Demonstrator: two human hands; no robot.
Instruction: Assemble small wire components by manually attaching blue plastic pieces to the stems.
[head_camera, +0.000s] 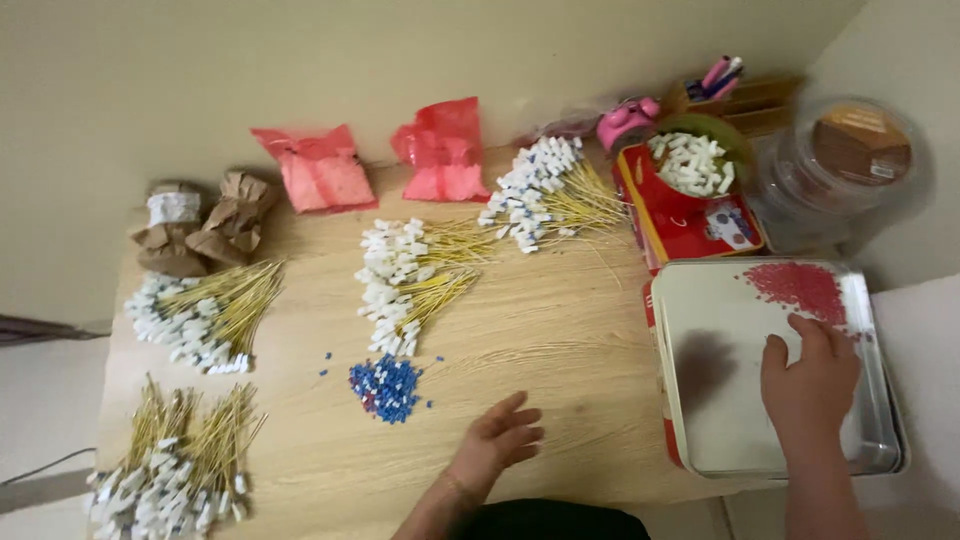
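Nearest, the left hand (500, 440) hovered open, blue beads (386, 388) just up-left; the right hand (808, 385) lay open, seemingly empty, on the tray (720, 440) below red beads (797, 287).

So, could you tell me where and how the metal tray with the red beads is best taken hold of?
Probably by the raised rim of the metal tray on its near edge, from the person's side. The red beads lie in the far corner, and the right hand already rests inside, so a level lift seems safest.

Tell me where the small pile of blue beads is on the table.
In the head view, the blue beads lie on the wooden table near its front middle, just beyond the left hand and below a bundle of white-tipped yellow sticks.
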